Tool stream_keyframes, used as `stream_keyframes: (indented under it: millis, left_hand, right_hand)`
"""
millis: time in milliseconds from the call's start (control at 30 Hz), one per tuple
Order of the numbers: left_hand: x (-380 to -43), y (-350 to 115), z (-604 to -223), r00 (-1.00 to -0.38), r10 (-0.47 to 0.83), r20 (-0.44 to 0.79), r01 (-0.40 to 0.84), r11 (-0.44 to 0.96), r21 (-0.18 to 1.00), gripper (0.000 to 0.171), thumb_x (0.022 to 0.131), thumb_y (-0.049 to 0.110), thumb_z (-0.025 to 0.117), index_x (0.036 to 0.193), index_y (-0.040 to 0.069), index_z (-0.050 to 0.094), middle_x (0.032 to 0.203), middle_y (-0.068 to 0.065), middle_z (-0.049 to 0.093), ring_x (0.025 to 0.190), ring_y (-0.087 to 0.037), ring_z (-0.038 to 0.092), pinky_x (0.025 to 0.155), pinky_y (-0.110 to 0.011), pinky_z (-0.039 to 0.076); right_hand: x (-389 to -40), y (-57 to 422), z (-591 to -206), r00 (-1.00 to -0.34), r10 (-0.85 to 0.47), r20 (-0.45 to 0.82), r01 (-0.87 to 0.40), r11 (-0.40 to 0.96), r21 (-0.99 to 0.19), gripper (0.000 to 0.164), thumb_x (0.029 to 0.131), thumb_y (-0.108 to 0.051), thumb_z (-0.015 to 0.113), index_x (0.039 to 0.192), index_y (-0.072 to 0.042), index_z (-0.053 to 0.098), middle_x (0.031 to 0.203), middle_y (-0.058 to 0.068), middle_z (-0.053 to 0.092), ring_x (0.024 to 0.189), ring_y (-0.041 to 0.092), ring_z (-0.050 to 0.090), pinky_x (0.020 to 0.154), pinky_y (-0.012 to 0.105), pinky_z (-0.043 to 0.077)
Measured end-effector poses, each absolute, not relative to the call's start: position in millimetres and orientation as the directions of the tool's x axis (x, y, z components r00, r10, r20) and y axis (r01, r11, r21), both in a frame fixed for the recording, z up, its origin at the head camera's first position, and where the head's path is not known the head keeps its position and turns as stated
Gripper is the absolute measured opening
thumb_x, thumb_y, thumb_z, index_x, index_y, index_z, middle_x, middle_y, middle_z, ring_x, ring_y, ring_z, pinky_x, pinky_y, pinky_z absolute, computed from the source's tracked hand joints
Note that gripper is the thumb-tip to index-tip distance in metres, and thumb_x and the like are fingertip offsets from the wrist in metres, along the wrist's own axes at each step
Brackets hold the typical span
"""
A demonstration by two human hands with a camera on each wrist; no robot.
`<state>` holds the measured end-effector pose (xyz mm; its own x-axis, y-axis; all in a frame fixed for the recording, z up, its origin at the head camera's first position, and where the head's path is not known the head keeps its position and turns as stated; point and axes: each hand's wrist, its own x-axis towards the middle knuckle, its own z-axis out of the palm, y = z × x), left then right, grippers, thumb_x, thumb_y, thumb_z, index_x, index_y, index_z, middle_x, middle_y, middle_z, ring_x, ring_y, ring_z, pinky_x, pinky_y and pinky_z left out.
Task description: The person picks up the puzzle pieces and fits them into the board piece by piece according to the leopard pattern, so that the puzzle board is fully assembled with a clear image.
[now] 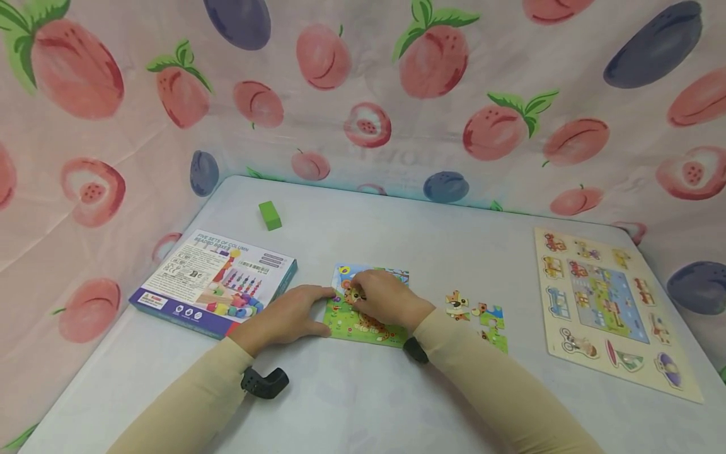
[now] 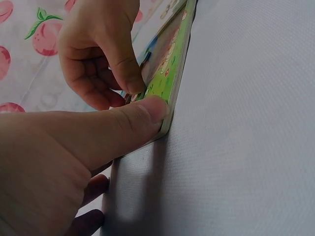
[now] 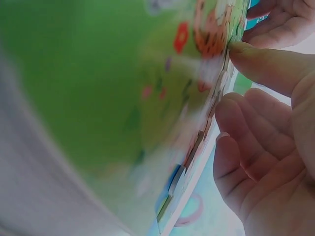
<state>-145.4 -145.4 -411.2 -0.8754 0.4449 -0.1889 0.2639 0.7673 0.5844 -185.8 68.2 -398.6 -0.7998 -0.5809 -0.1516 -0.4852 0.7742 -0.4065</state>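
In the head view a jigsaw board [image 1: 346,326] with a cartoon leopard on green grass lies on the table. My left hand [image 1: 289,315] is at its left side; in the left wrist view the straight thumb [image 2: 153,109] presses on the board's corner. Over the upper part of the picture, my right hand [image 1: 386,296] pinches a puzzle piece [image 1: 355,294] at the leopard's head, mostly covered by the fingers. The right wrist view shows the right thumb [image 3: 241,49] against the pieces' edges. Loose puzzle pieces [image 1: 456,302] lie to the right, partly behind the right forearm.
Left of the board is a flat toy box [image 1: 193,277], close to the left hand. A green block [image 1: 270,215] lies farther back. On the far right rests a wooden vehicle puzzle board [image 1: 609,312]. Fruit-print cloth [image 1: 397,151] hangs behind the white table.
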Motion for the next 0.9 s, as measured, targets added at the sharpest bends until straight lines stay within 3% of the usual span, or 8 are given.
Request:
stream_keyframes:
  millis: [300, 633, 900]
  left_hand:
    - [-144.7, -145.4, -411.3, -0.875, 0.449, -0.183, 0.271, 0.767, 0.582, 0.070, 0.083, 0.023, 0.084, 0.144, 0.007, 0.054, 0.145, -0.010, 0.053, 0.138, -0.030, 0.043, 0.114, -0.047, 0.036]
    - [-144.7, -146.0, -410.8, -0.873, 0.457, -0.170, 0.285, 0.761, 0.583, 0.069, 0.083, 0.023, 0.084, 0.143, 0.006, 0.054, 0.145, -0.011, 0.053, 0.137, -0.031, 0.044, 0.114, -0.048, 0.036]
    - [-145.0, -146.1, -411.4, -0.874, 0.454, -0.176, 0.280, 0.764, 0.582, 0.070, 0.083, 0.023, 0.084, 0.144, 0.007, 0.053, 0.145, -0.011, 0.053, 0.138, -0.031, 0.043, 0.114, -0.048, 0.036]
  right_hand:
    - [-186.6, 67.2, -399.6, -0.799, -0.585, -0.140, -0.491, 0.768, -0.411, 0.024, 0.093, -0.018, 0.072, 0.112, -0.005, 0.064, 0.090, -0.001, 0.059, 0.085, 0.019, 0.054, 0.082, 0.034, 0.050]
    - [-187.4, 67.3, -402.0, -0.800, -0.582, -0.146, -0.487, 0.772, -0.408, 0.031, 0.094, -0.018, 0.071, 0.121, -0.004, 0.066, 0.099, 0.000, 0.065, 0.093, 0.019, 0.057, 0.089, 0.036, 0.051]
    - [-187.6, 66.7, -399.9, -0.797, -0.584, -0.154, -0.487, 0.772, -0.408, 0.024, 0.094, -0.019, 0.071, 0.114, -0.006, 0.066, 0.091, -0.002, 0.061, 0.086, 0.019, 0.054, 0.083, 0.035, 0.049]
